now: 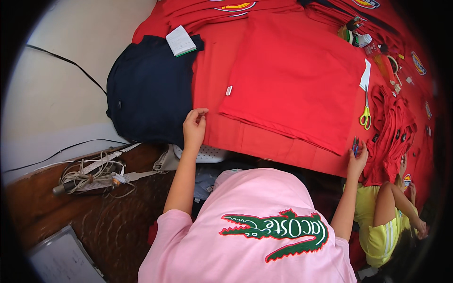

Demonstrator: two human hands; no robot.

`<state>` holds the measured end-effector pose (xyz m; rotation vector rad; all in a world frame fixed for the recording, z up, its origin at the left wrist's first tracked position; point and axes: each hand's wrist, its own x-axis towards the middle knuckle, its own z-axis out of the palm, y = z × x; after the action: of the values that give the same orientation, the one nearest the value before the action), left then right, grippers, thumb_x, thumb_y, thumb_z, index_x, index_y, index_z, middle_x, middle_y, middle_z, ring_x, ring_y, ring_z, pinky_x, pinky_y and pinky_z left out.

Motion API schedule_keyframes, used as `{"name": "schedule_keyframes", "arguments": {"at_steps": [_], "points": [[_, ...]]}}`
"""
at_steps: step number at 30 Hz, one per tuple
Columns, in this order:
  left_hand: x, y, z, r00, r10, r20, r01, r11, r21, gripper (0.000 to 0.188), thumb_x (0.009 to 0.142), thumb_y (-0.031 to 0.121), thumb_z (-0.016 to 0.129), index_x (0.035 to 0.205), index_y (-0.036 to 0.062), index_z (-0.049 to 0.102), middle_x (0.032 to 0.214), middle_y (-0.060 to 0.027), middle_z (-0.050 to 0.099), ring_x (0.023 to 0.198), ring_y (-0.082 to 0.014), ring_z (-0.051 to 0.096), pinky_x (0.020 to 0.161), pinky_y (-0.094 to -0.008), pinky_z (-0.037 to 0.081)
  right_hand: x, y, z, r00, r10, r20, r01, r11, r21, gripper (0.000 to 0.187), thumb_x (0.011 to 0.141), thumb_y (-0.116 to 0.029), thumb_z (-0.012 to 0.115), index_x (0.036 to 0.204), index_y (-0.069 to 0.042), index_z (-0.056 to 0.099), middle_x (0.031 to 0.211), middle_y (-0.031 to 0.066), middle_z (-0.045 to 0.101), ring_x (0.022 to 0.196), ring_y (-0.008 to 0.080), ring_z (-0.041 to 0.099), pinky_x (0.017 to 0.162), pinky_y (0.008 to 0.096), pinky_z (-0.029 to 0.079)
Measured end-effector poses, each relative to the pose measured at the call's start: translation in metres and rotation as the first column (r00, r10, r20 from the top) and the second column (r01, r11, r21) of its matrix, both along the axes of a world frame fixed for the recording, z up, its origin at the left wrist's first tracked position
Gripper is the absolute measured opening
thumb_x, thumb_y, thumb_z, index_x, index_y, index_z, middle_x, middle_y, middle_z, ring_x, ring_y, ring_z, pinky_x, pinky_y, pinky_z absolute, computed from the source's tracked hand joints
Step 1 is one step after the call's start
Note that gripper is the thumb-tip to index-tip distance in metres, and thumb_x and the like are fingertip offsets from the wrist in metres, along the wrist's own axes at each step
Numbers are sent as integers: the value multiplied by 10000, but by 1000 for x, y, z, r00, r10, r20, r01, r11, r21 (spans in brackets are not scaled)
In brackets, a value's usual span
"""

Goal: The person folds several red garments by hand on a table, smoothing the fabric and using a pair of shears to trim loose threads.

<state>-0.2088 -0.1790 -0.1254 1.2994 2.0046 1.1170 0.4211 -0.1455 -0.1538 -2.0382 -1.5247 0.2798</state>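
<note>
A red T-shirt (297,80) lies spread flat on the red-covered table (269,141) in front of me, a small white label at its left edge. My left hand (194,127) is over the table's front edge, beside a folded navy garment (148,89). Its fingers are apart, loosely bent, and hold nothing. Close to the shirt's lower right corner, my right hand (357,159) is closed around small blue-handled thread snips (356,144), blades pointing away from me. Yellow-handled scissors (365,117) lie just beyond that hand.
A notepad (180,41) rests on the navy garment. Crumpled red pieces (391,127) lie at the right, with bottles and tape (377,52) behind. A person in yellow shorts (382,221) sits at the right. Coiled cables (92,174) lie at the left.
</note>
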Motion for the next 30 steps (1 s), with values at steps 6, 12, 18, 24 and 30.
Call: {"name": "schedule_keyframes", "arguments": {"at_steps": [6,12,18,24,30], "points": [[28,19,14,926,-204,-317,219,976,11,384,889,3,717,1232,170,753,1406,-80,608,1178,-296,635,1054,-429,500,-33,-12,48,837,460,296,-446,887,-119,608,815,90,641,1361,-166,715,1505,188,554,1378,386,535,1157,471,432],[23,31,4,895,-283,-344,315,948,39,221,908,39,719,1117,95,763,1339,-101,656,1234,-316,606,1077,-419,479,-46,-10,41,906,412,-99,-420,903,-93,259,895,-17,729,1145,-69,773,1389,129,667,1316,314,589,1132,410,446],[-43,6,40,846,-530,-53,518,842,-152,131,970,134,700,1022,14,708,1282,-97,688,1353,-308,544,1166,-422,381,9,-21,67,689,14,-724,-433,810,-396,130,994,-105,720,1074,-4,735,994,-43,693,931,52,598,864,245,469],[-7,76,47,947,-302,-113,304,953,1,146,1001,146,678,1074,25,711,1238,-140,701,1244,-341,625,1091,-439,454,7,38,45,805,96,-585,-248,951,-185,222,1009,-90,686,1206,13,677,1013,7,678,974,106,633,899,270,495],[75,125,37,838,-259,-481,386,904,185,229,953,105,661,1175,71,704,1295,-146,687,1282,-352,614,1107,-487,448,-102,97,58,977,161,-137,-137,977,164,364,975,3,627,1338,-18,627,1241,176,665,1153,327,656,1033,408,513]]}}
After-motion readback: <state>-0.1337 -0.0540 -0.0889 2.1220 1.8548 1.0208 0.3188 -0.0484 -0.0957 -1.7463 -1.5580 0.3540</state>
